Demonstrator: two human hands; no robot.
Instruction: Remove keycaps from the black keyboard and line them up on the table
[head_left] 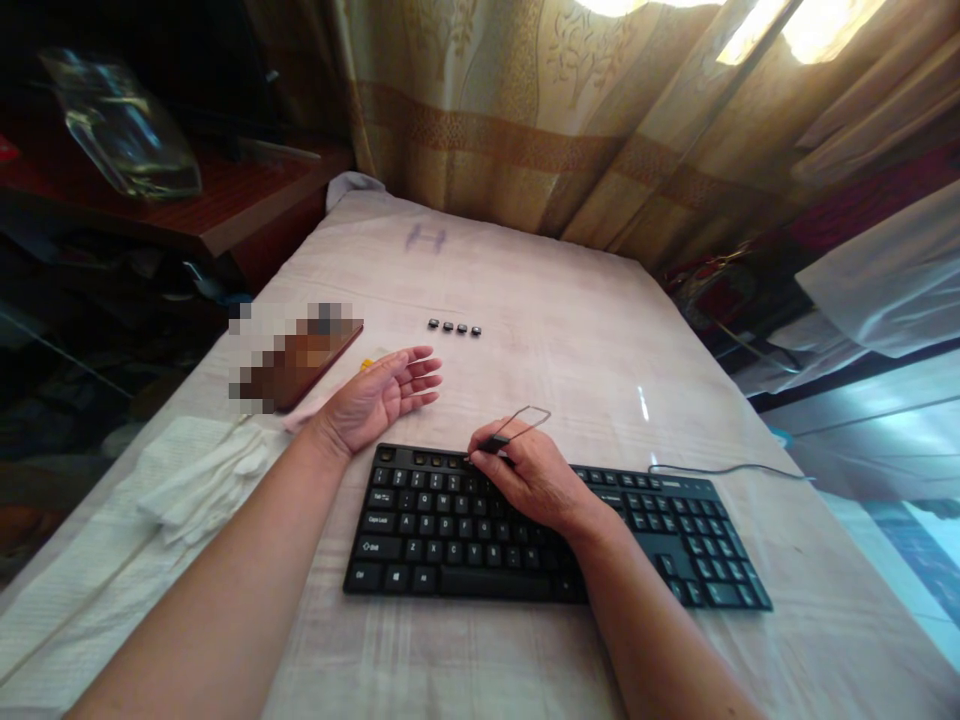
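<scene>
A black keyboard [480, 580] lies on the pale cloth, and bare sockets show in its top row where keycaps are off. My right hand [529, 470] is over the keyboard's top row, closed around a small black-handled tool with a wire loop [496, 442]. The tool's tip is at the top row, partly hidden by my fingers. Palm up, my left hand [386, 395] rests beyond the keyboard's upper left corner, its fingers apart and holding nothing. Several small black keycaps [454, 328] stand in a row on the cloth beyond my hands.
Left of my left hand lies a brown, partly blurred flat item [307, 365]. Crumpled white cloth [214, 480] lies at the left. A cable [727, 468] runs right from the keyboard. A glass jar [131, 140] stands on the dark red table [247, 185].
</scene>
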